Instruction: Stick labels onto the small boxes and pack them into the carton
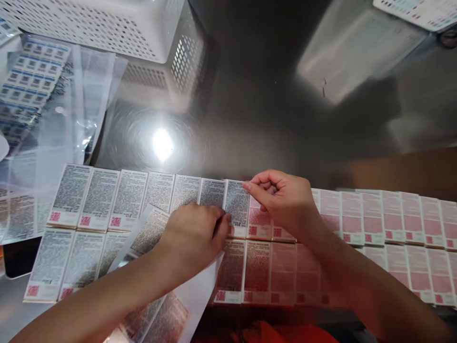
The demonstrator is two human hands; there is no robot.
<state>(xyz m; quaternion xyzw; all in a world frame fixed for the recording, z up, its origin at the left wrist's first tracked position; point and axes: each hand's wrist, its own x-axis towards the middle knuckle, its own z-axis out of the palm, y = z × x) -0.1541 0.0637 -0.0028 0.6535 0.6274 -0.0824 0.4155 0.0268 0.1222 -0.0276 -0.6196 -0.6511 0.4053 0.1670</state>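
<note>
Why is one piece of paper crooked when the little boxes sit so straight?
The white label backing sheet lies slanted across the neat rows of small printed boxes, under the left hand. The right hand pinches a label at one box's top edge.
</note>
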